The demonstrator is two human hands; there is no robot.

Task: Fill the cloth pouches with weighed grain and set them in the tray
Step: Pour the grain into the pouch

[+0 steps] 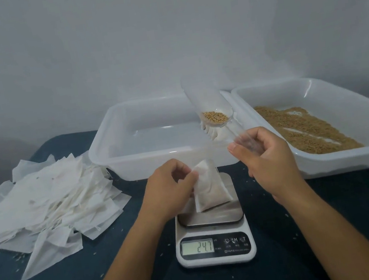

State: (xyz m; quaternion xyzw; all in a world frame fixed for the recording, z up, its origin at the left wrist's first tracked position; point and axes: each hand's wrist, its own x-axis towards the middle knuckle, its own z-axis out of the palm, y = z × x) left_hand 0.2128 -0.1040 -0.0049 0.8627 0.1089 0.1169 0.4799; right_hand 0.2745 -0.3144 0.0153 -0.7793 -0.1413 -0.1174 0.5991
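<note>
The person is standing a pouch (209, 187) on the plate of the scale (212, 231), the left hand (171, 187) pinching its open top corner, probably so the mouth is staying open while the weight is being read. The right hand (265, 159) is gripping the handle of a clear scoop (211, 109), tilting it back and up so the little grain left in it is sitting at the closed end rather than spilling. The scoop is hovering over the near-empty tray (158, 160), where filled pouches seem meant to go. Loose grain (301, 127) is lying in the bin (349, 158) on the right, and spare pouches (44, 204) are heaped on the left. The display is reading 24.7; the button labels are too small to read.
</note>
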